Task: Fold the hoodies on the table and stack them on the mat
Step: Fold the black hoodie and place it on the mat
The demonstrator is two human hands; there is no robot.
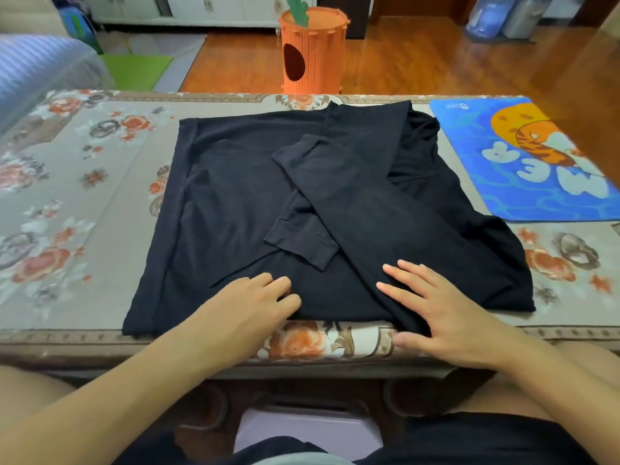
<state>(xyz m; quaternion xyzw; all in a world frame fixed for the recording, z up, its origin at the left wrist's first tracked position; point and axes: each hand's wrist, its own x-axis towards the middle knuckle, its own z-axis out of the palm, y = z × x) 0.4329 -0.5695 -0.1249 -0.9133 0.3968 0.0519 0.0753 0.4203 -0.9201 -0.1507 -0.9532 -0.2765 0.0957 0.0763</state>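
Observation:
A black hoodie (228, 196) lies spread flat across the middle of the table (67, 196). Both its sleeves are folded inward and cross over the body, with the cuffs near the centre. My left hand (248, 303) rests on the hoodie's near edge, its fingers lightly bent on the cloth. My right hand (432, 313) lies flat with spread fingers on the near right part, where the folded sleeve meets the table's front edge. The blue mat (536, 156) with an orange cartoon print sits at the table's far right and carries nothing.
A floral cloth covers the table. An orange carrot-shaped bin (313, 50) stands on the wooden floor beyond the far edge. A sofa (40, 68) is at the left. A pale stool (302, 431) stands under the table between my knees.

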